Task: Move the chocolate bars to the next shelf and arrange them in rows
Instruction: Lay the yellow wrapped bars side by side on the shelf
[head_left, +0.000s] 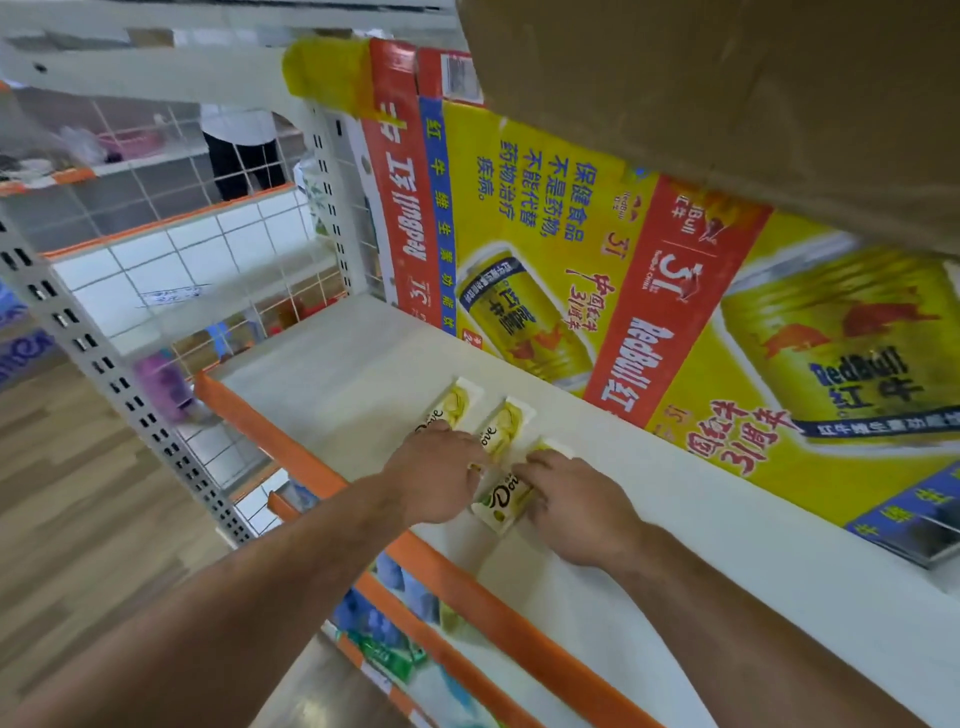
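Three cream and yellow Dove chocolate bars lie side by side on the white shelf (727, 545). The far left bar (457, 402) and the middle bar (506, 423) lie flat. The nearest bar (506, 499) sits between my hands. My left hand (436, 475) rests on its left edge and partly covers the other two bars. My right hand (576, 506) presses on its right side, fingers curled over the wrapper. Both hands touch this bar where it rests on the shelf.
Large yellow and red RedBull cartons (597, 270) stand along the shelf's back. A brown cardboard box (727, 93) hangs over the top right. An orange rail (467, 587) edges the shelf front. Lower shelves hold packets (389, 654). A person stands behind the wire grid (239, 150).
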